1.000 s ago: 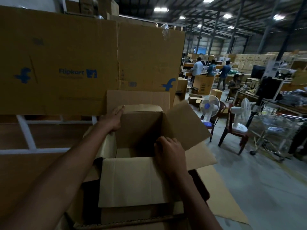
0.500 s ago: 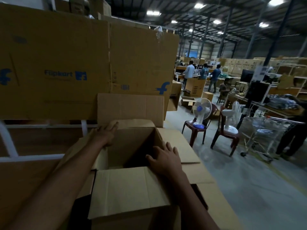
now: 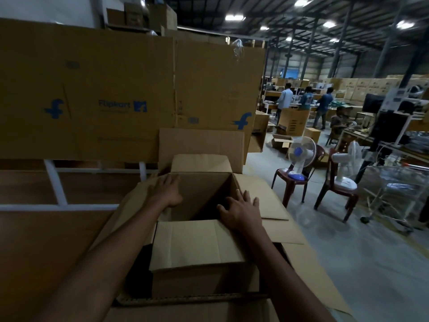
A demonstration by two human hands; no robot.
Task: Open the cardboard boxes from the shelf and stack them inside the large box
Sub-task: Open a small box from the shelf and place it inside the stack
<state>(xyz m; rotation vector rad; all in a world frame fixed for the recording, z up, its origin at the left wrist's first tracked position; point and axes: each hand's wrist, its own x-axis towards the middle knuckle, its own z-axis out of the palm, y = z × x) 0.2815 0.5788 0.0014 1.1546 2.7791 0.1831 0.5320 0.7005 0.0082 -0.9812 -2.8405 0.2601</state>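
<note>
Single head view, wide-angle, looking forward-down, close over open box [image 3: 199, 240], warehouse beyond.

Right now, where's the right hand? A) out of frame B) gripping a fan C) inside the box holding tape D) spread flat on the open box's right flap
D: the right hand rests with its fingers spread on the right flap of the open box and holds nothing.

Blue-hub fan [image 3: 300, 154] on maroon chair [image 3: 287, 190]; white fan [image 3: 347, 169] on 2nd chair [image 3: 334, 194]; workers [image 3: 286, 98] in bkgd.
</note>
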